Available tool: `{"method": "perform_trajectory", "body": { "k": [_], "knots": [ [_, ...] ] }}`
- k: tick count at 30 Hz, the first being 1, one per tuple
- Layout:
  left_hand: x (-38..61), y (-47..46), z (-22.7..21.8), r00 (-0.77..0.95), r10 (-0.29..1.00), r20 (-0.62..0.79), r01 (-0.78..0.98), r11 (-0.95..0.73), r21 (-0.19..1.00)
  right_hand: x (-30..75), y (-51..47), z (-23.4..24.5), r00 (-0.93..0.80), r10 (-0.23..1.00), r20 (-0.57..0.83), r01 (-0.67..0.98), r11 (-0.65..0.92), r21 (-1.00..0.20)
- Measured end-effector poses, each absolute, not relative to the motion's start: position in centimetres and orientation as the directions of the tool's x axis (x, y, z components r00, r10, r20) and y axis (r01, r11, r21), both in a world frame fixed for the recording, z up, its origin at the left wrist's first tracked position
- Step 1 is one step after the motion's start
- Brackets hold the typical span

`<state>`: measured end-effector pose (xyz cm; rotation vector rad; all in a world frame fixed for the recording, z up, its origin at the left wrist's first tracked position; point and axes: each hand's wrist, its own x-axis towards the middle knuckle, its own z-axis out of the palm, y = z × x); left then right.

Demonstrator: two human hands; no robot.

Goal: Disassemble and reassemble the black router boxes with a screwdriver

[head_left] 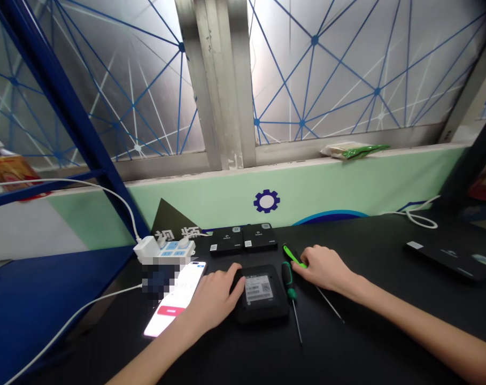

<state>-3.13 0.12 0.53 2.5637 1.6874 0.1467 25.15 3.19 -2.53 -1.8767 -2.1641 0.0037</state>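
Note:
A small black box (262, 294) with a white label lies face up on the black table (371, 342) in front of me. My left hand (214, 299) rests on its left edge, fingers curled against it. My right hand (323, 266) is closed over the bright green handle of a screwdriver (293, 255), whose thin shaft runs out behind the wrist toward the lower right. A second screwdriver (290, 283) with a dark green and black handle lies between the box and my right hand, untouched.
A lit phone (174, 305) lies left of my left hand, a white power strip (164, 250) with cables behind it. Two more black boxes (243, 238) sit at the back by the wall. A flat black device (451, 255) lies far right; blue shelving (34, 289) stands left.

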Motion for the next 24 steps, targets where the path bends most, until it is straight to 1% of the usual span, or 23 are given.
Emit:
{"method": "perform_trajectory", "body": {
  "k": [6,10,12,14,16,17,19,24],
  "knots": [
    [-3.2,0.3,0.4,0.426,0.904,0.038,0.902,-0.427,0.056,24.9,2.6,-2.3,-0.125,0.970,0.207,0.968,0.165,-0.187],
    [-3.3,0.3,0.3,0.432,0.901,0.037,0.901,-0.433,0.036,24.8,2.4,-1.9,-0.130,0.954,0.270,0.954,0.195,-0.229],
    [-3.3,0.4,0.2,0.437,0.899,0.042,0.899,-0.438,0.027,24.8,2.3,-1.7,-0.156,0.921,0.356,0.927,0.261,-0.269],
    [-3.3,0.5,0.0,0.440,0.897,0.046,0.897,-0.441,0.023,24.6,2.0,-1.5,-0.230,0.854,0.466,0.872,0.394,-0.291],
    [-3.4,0.6,-0.2,0.440,0.897,0.047,0.897,-0.441,0.021,24.3,1.7,-1.4,-0.350,0.775,0.526,0.790,0.546,-0.278],
    [-3.4,0.7,-0.2,0.439,0.897,0.048,0.898,-0.440,0.020,24.1,1.5,-1.3,-0.413,0.744,0.525,0.750,0.605,-0.267],
    [-3.4,0.8,-0.4,0.435,0.899,0.052,0.900,-0.436,0.018,23.7,1.3,-1.3,-0.515,0.708,0.483,0.698,0.673,-0.243],
    [-3.3,0.8,-0.6,0.412,0.908,0.071,0.910,-0.415,0.026,22.7,0.8,-1.3,-0.612,0.698,0.371,0.692,0.700,-0.176]
  ]
}}
